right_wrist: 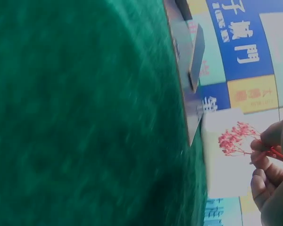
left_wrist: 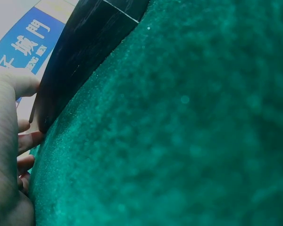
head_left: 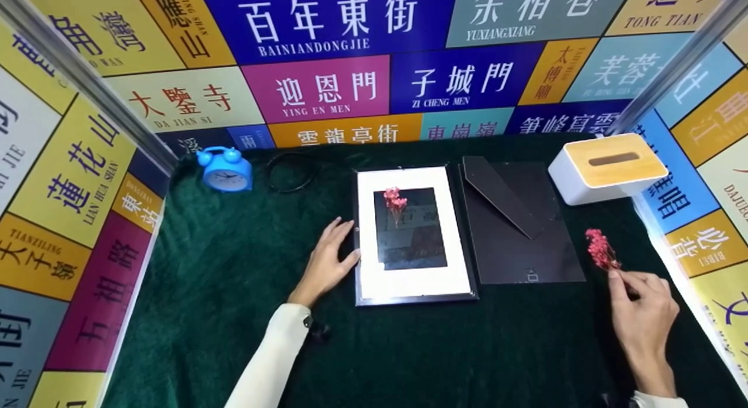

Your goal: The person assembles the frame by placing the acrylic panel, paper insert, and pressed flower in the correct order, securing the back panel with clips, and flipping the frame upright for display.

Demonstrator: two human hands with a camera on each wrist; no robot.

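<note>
Thumb and finger of your right hand (head_left: pixel 646 308) pinch a pink dried-flower sprig (head_left: pixel 601 248), likely light and brittle, best held by its stem, near the flat black backing board (head_left: pixel 502 253); your left hand (head_left: pixel 324 260), fingers loose, touches the white-bordered rectangular frame (head_left: pixel 409 282).

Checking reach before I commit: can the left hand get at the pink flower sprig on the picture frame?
Probably yes: the left hand touches the picture frame's left edge, and the pink flower sprig lies uncovered on the frame, with nothing visible standing between them.
</note>
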